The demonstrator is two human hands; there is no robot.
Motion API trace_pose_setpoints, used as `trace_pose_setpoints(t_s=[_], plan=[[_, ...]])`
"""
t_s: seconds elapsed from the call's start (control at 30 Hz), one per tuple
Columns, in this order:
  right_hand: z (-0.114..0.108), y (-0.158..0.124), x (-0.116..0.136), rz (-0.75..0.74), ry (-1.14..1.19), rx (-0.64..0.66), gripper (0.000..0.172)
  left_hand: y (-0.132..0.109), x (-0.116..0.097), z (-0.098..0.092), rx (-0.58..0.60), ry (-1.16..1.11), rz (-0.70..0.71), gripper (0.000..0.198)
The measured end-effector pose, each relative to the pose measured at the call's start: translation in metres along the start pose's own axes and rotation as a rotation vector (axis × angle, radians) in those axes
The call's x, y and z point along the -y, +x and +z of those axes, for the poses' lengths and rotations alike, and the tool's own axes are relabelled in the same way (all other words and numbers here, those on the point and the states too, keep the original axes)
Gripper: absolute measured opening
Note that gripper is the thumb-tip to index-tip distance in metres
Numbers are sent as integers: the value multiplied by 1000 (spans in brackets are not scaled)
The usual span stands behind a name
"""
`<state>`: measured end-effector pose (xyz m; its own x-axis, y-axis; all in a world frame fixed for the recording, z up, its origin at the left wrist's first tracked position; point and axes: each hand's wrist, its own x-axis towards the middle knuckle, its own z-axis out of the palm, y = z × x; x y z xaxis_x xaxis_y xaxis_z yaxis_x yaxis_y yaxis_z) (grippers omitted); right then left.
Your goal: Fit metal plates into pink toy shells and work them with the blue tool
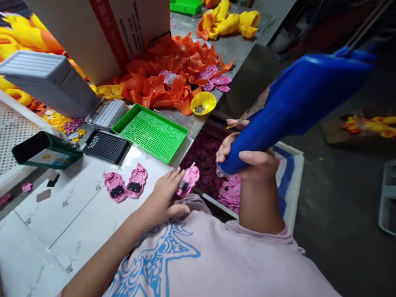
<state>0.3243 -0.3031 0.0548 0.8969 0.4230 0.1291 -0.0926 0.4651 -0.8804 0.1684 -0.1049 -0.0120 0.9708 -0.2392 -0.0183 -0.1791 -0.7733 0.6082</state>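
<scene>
My right hand point(250, 159) is wrapped round what looks like an electric screwdriver point(275, 111) in a blue cover, hung from cords at the upper right. Its tip is not clear to see. My left hand point(167, 192) lies flat on the white worktop point(80, 222), fingers stretched out, beside a pink plastic shell point(190, 178) with a dark piece in it. Whether the fingertips touch that shell I cannot tell. Two more pink shells point(137, 181) with black pieces lie to the left. Beyond them sits a yellow bowl point(208, 100) of small metal screws.
A green perforated tray point(120, 128), a black tray point(107, 146) and a dark green box point(46, 152) stand behind the shells. Orange pieces point(173, 66) are heaped by a large carton point(102, 37). A bin of pink parts point(229, 194) stands below the table's right edge.
</scene>
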Motion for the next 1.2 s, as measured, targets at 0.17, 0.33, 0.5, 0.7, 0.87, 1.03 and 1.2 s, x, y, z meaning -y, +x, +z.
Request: trace_pose_setpoints(t_s=[0.17,0.33,0.5,0.7,0.87,1.03,1.2], plan=[[-9,2,-2,-17,-55,35,51,-20,13,6,-248,316,-97,55],[24,26,-26,22,-27,115,25,-66,37,-3,-528,640,-455,55],[68,58,-57,-12,6,95,20,-81,53,12,-432,644,-448,60],[85,76,-104,44,-48,73,22,-68,58,22,-419,612,-269,53],[90,77,-120,99,-79,91,23,-63,59,21,-421,552,-270,54],[91,76,-119,135,-117,81,24,-62,59,18,-433,581,-241,51],[91,77,-117,148,-140,137,21,-62,58,18,-434,584,-232,50]])
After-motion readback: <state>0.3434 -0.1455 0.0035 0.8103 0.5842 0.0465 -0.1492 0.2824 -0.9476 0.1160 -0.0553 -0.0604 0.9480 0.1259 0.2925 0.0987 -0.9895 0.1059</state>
